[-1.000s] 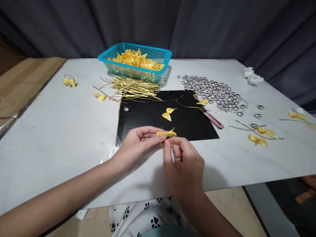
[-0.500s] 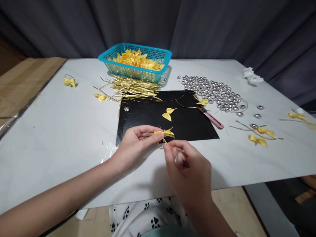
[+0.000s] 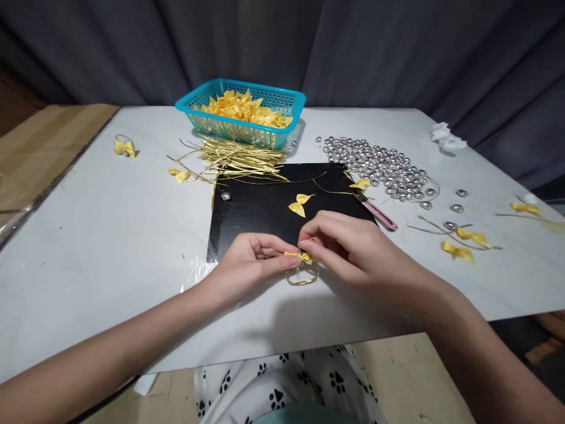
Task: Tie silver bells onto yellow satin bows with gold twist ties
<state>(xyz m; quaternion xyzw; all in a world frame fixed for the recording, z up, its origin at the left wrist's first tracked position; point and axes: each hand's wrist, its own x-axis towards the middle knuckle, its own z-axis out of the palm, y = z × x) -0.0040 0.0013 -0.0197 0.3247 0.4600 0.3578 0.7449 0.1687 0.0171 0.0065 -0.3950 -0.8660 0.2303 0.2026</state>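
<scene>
Left hand (image 3: 251, 259): thumb and forefinger closed in a pinch on the left wing of a small yellow ribbon bow (image 3: 300, 257). Right hand (image 3: 348, 247): fingertips closed on the same bow from the right, other fingers curled.

The bow sits at centre frame, at the lower edge of the black mat (image 3: 260, 206), with a gold wire loop (image 3: 302, 280) hanging just below it.

A second loose bow (image 3: 300, 204) lies on the mat above the hands. The pink utility knife (image 3: 382, 217) lies at the mat's right edge. Upper centre: teal basket (image 3: 220, 121) of yellow bows, with a gold wire bundle (image 3: 238, 156) just in front. Right of centre: a pile of silver beads (image 3: 379, 165).
</scene>
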